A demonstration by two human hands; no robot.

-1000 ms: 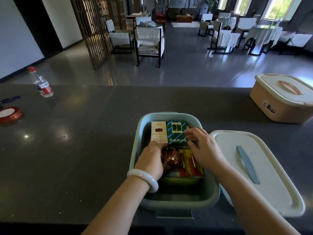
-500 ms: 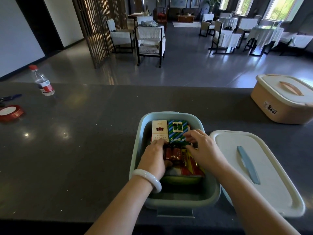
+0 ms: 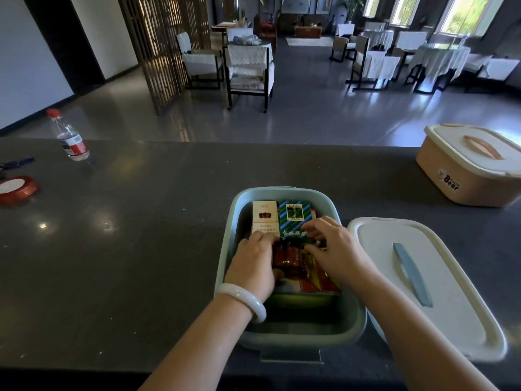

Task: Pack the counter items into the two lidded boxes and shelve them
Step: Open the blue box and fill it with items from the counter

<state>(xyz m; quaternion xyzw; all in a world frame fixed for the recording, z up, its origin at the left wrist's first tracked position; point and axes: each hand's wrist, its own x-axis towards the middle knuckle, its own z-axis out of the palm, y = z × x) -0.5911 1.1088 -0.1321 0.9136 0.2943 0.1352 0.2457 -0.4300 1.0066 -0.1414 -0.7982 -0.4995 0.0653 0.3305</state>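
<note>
Inside green box (image 3: 349, 328), left hand (image 3: 252, 266) fingers curled on white pack (image 3: 263, 218), right hand (image 3: 337, 248) fingers pinching striped pack (image 3: 294, 218)

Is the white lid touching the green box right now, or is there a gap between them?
Cannot tell. In the head view the white lid lies on the counter right of the green box, but the right forearm covers where their edges come closest.

Both forearms are bare — no sleeves reach into view. The left wrist wears a smooth, rounded bangle (image 3: 244, 301), pale white and glossy — one thick closed ring. The hands carry no rings or gloves.
</note>
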